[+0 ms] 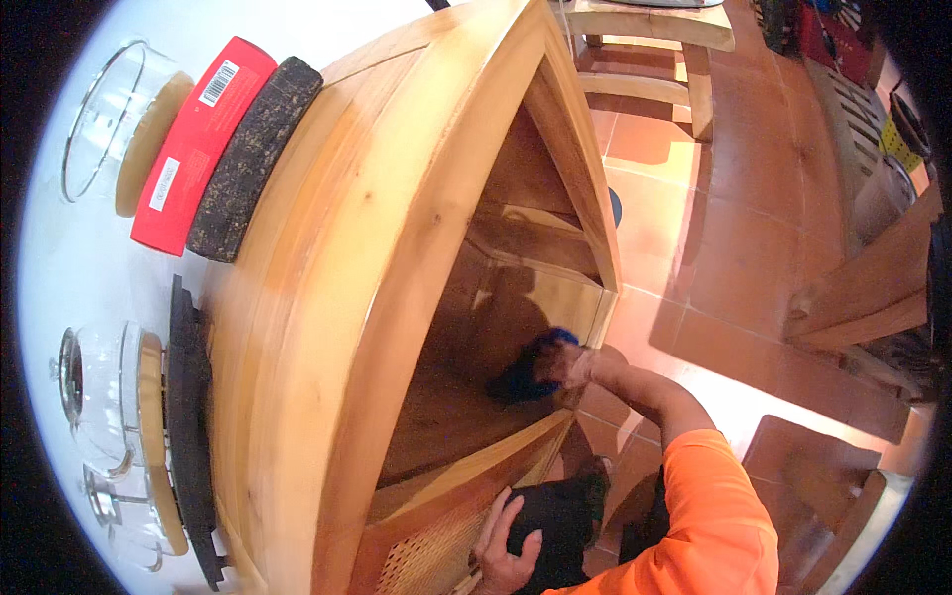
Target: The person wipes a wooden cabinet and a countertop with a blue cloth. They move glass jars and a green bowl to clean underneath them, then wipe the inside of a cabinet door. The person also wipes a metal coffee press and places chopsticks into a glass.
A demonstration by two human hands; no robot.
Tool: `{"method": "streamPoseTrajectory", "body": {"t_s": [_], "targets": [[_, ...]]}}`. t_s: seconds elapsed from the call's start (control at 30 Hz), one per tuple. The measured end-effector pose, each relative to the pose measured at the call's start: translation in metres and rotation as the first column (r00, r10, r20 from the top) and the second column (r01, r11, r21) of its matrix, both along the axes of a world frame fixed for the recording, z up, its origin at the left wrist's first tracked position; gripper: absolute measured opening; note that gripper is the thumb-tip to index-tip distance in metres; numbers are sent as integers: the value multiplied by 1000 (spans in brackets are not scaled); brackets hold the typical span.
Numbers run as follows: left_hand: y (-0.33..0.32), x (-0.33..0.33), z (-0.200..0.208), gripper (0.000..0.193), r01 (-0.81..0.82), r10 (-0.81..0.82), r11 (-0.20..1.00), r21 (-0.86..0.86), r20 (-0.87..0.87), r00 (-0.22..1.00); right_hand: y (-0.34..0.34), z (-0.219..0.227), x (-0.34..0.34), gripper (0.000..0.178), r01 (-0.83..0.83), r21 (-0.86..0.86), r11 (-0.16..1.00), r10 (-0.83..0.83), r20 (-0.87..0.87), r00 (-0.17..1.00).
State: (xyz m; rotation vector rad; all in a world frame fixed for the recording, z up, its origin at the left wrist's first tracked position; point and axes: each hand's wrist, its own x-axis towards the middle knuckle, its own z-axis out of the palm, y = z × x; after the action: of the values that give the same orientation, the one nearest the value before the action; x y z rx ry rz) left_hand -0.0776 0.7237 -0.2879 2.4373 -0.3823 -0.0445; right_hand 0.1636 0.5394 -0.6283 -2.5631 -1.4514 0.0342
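Observation:
Inside a wooden cabinet (397, 228), my right hand (567, 365) reaches in with an orange sleeve behind it. Its fingers are closed on a dark blue cloth (526, 375), which lies bunched against the dark inner surface; motion blurs its outline. My left hand (504, 543) is low in the view, fingers stretched out and thumb apart. It rests between my black-clad leg (555, 526) and a wooden panel with woven cane (421, 565), holding nothing I can see. Whether it touches the panel or the leg, I cannot tell.
Along the cabinet top stand a glass vessel (104, 119), a red box (203, 144), a black speckled block (258, 159), a dark tray (190, 416) and a glass teapot (99, 387). Wooden stool (650, 89) legs stand on the tiled floor (744, 238). Wooden furniture (873, 278) is at the right.

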Motion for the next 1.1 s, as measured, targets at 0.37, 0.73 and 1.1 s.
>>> {"method": "streamPoseTrajectory", "body": {"t_s": [0.37,0.73,1.1], "targets": [[-4,-1,2,46,6,-5,998,-66,24,1000,29,285,100,52,493,839,-231,-220,-538,813],[-6,-5,-7,45,-58,55,997,-58,-38,998,65,235,151,50,313,755,576,-663,207,720],[-30,-4,-3,43,77,-77,997,14,5,997,-30,207,183,43,74,708,702,-635,575,516]]}}
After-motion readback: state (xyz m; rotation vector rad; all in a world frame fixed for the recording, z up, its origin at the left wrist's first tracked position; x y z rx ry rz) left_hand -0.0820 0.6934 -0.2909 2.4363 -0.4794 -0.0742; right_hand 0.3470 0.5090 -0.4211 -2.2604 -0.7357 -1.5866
